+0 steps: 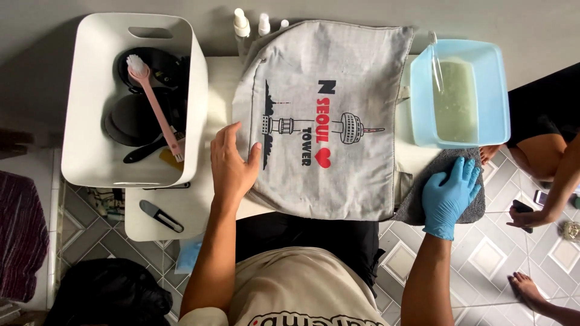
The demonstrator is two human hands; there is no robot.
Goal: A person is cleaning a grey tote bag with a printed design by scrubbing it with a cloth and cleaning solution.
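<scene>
- A grey cloth tote bag [326, 121], printed with a tower drawing and a red heart, lies flat across the middle of a white counter [181, 211], its near edge at the person's waist.
- The bare left hand [232, 163] rests on the bag's left edge, fingers [229, 136] spread wide and flat, gripping nothing.
- The right hand [450, 193], in a blue glove, presses open-palmed on a dark grey towel [411, 208] just right of the bag; its fingers also lie flat.
- Far right, a pale blue tub [423, 90] holds cloudy liquid; far left, a white bin [90, 121] carries a pink-handled brush [157, 105] and dark items.
- The step in hand looks like smoothing and steadying the bag; a next move would call for keeping the fabric flat under the left hand while the gloved hand takes up the towel.
- Another person's arm shows at the right edge.
</scene>
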